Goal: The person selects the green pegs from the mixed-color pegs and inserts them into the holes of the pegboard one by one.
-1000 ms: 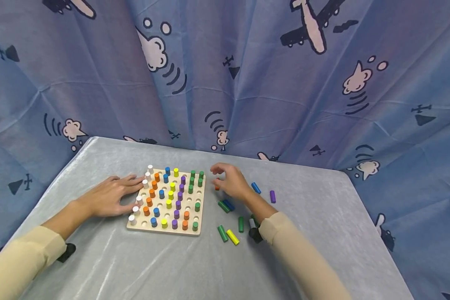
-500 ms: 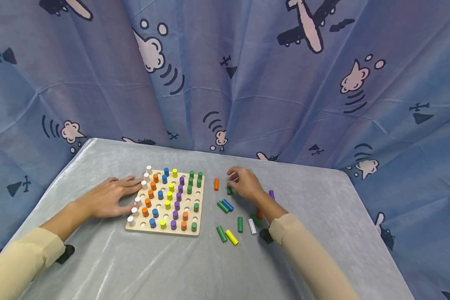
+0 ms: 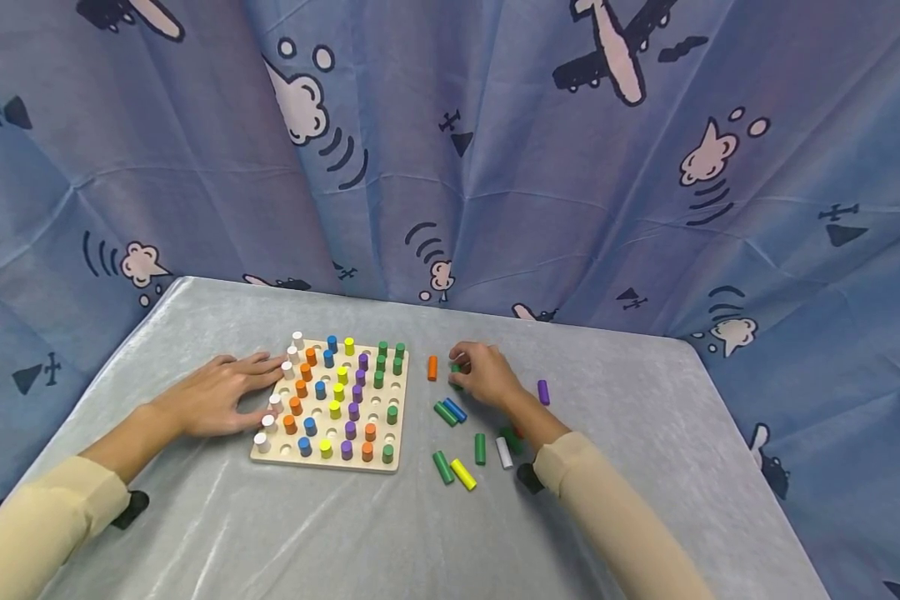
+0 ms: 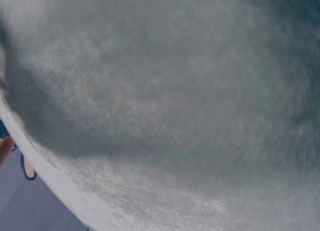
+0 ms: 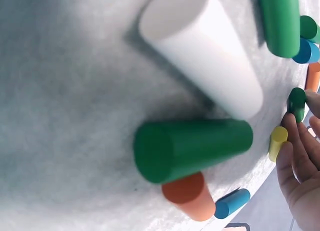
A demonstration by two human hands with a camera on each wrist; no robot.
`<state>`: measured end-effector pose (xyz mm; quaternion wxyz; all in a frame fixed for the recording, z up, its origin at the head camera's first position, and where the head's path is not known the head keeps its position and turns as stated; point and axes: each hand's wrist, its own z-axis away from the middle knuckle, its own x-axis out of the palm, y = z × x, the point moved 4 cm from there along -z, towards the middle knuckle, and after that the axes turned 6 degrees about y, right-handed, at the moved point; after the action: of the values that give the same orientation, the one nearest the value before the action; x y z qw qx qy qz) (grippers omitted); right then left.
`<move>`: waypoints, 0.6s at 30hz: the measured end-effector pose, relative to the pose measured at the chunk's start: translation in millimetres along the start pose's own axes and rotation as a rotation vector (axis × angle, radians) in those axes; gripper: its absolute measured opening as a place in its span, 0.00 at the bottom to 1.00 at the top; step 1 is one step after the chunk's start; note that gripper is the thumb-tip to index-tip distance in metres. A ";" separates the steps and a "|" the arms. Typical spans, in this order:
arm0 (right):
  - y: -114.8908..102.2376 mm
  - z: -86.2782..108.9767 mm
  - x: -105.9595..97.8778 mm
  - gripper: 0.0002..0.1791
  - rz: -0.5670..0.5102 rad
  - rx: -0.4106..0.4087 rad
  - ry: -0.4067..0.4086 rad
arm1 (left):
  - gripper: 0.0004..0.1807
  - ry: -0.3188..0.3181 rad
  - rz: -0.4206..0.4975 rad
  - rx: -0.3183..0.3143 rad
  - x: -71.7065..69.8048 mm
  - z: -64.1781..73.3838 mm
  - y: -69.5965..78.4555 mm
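Observation:
In the head view a wooden pegboard (image 3: 322, 460) lies left of centre, filled with rows of coloured pegs. My left hand (image 3: 208, 396) rests beside its left edge, fingers extended and touching the board near the white pegs. Right of the board, my right hand (image 3: 483, 373) pinches a green peg (image 3: 457, 377) at the table surface. The right wrist view shows this green peg (image 5: 297, 103) between thumb and fingers, with a yellow peg (image 5: 278, 143) close by. Only grey cloth fills most of the left wrist view.
Loose pegs lie round my right hand: an orange peg (image 3: 432, 368), a blue peg (image 3: 455, 409), a white peg (image 3: 504, 452), a purple peg (image 3: 543, 392), a yellow peg (image 3: 463, 474) and several green ones. A patterned blue curtain (image 3: 450, 150) hangs behind the table.
My right hand has shifted right from beside the orange peg to a green peg, and its fingers have closed on that. The left hand stays at the board.

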<state>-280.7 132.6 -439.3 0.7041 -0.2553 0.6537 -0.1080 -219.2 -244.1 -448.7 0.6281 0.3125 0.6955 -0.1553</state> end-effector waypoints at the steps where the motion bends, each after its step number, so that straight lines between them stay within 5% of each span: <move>1: -0.3 0.0 0.3 0.15 -0.003 -0.006 0.000 | 0.34 -0.002 0.000 -0.001 -0.1 0.3 -0.2; 18: -4.4 4.4 0.4 0.13 -0.064 -0.160 0.034 | 0.34 -0.004 0.007 -0.004 -0.9 -0.1 -0.1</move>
<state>-275.6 129.6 -437.4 0.6665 -0.3295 0.6636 -0.0824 -219.3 -244.4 -447.8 0.6306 0.3132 0.6936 -0.1524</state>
